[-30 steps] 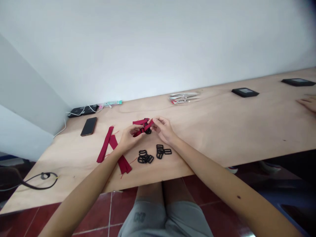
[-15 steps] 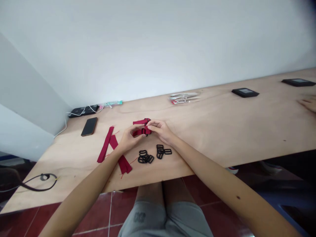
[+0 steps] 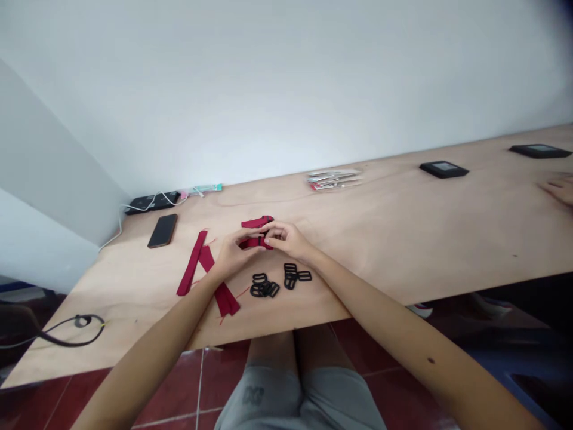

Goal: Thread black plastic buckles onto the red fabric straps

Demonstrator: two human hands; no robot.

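Observation:
Between my two hands is a red strap [image 3: 251,243] with a black buckle on it, partly hidden by the fingers. My left hand [image 3: 235,253] pinches the strap from the left, and my right hand [image 3: 287,240] closes on its right end by the buckle. Just beyond the fingers lies another red strap piece [image 3: 253,223] with a black buckle at its end. Nearer to me rest a pile of black rings and buckles [image 3: 264,286] and a group of black slide buckles [image 3: 293,275]. Left of my left hand lie loose red straps [image 3: 192,263], some under my forearm.
A phone [image 3: 162,230] lies at the left, with a black device [image 3: 152,202] and white cable behind it. Plastic packets [image 3: 333,178] lie near the wall. Two black devices [image 3: 444,169] sit at the right, near another person's hand [image 3: 559,189]. A black cable loop [image 3: 74,343] lies at front left.
My right fingers have shifted slightly nearer to me and closed over the strap's end. The buckle has turned and shows less than before. The other things stay in place.

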